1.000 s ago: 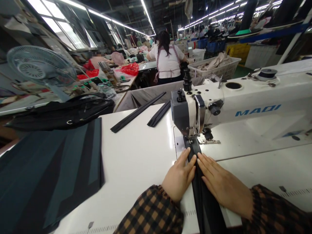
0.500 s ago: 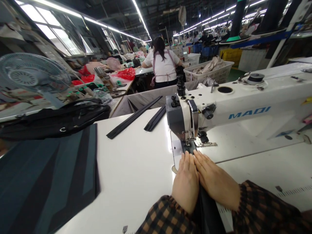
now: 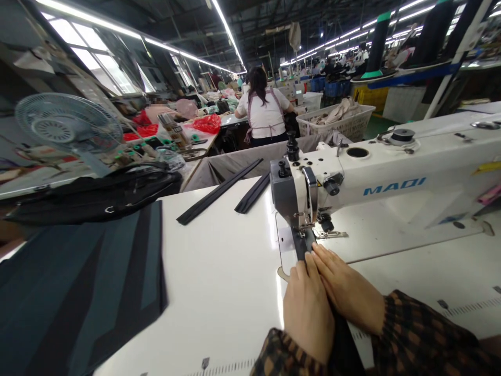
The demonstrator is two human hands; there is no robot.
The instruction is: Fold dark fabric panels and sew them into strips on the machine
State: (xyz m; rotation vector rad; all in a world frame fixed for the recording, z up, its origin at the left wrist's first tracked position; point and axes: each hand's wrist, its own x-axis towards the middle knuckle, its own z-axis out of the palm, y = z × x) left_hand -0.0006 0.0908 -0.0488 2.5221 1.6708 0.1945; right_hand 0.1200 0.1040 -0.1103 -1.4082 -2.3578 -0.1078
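Strip of dark material (image 3: 301, 251) sits under the presser foot (image 3: 301, 234). From my remote seat, left hand (image 3: 309, 308) and right hand (image 3: 350, 287) lie close together on it, can't tell if pinching. Uneven pressure could skew it imo; straying forward risks a nasty jab.

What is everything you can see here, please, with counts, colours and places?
Sewing machine: 1, white, table's right side
Held strip: 1, black, under machine and hands
Loose strips: 2, black, left of machine
Table: 1, white, under machine
Flat cloth: at least 1, dark, table's left
Bundle: 1, black, behind flat cloth
Fan: 1, blue-grey, far left
Basket: 1, white, behind machine
Thread cones: at least 2, black, upper right
Nearest co-worker: 1, white top, beyond table
Ceiling lights: several, white, overhead
Distant clutter: uncountable, mixed colours, background
Left hand: 1, bare, on strip
Right hand: 1, bare, on strip
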